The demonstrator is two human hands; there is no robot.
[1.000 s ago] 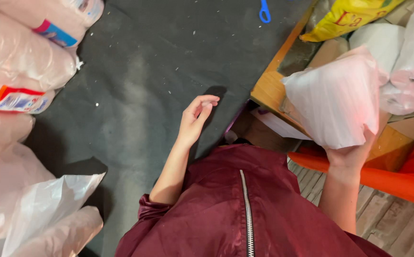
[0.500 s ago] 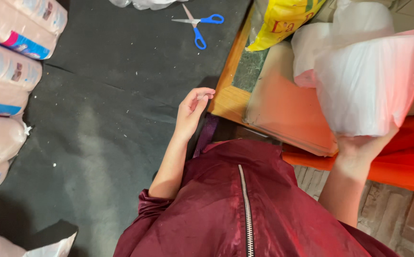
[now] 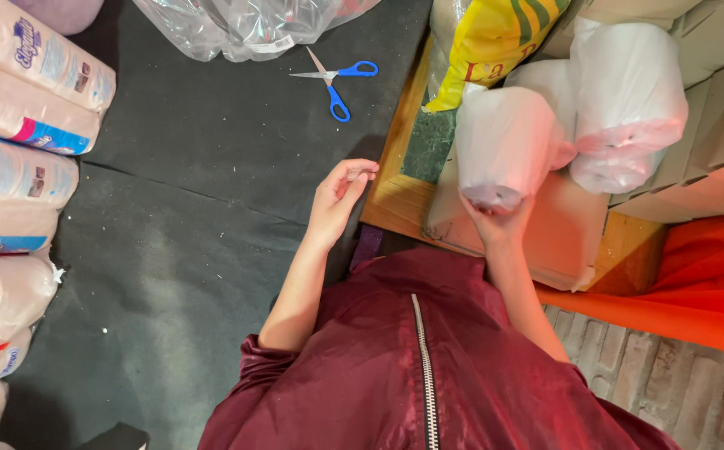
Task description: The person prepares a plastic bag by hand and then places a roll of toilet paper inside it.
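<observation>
Down low, a big dark mat [image 3: 212, 192] covers the floor, and it is the biggest thing to see. Along its left edge lie long pink packs of paper rolls [image 3: 20, 108], stacked one by the next. At the top sits a crumpled clear plastic bag [image 3: 237, 25]. On the right is a wooden surface [image 3: 395, 196] with a yellow sack [image 3: 495, 42] on it, and next to the sack are more white rolls in thin wrap [image 3: 629, 92]. An orange sheet [image 3: 687, 292] hangs at the right side, over a brick floor. The person wears a dark red zip jacket [image 3: 429, 367]. The right hand [image 3: 495, 221] holds one white roll in a thin plastic bag [image 3: 504, 142] from below, just above the wooden surface and touching the other rolls. Its fingers curl up around the bottom end of the roll and grip it. I think this roll is light and soft, so it will squash if squeezed hard. The thin wrap looks smooth and may slip, so the best place to hold it seems to be under the flat end or around the middle. The left hand [image 3: 341, 196] hangs over the mat by the wooden edge, with fingers half bent and nothing in them. Blue scissors [image 3: 337, 83], the smallest thing, lie on the mat well above that hand.
</observation>
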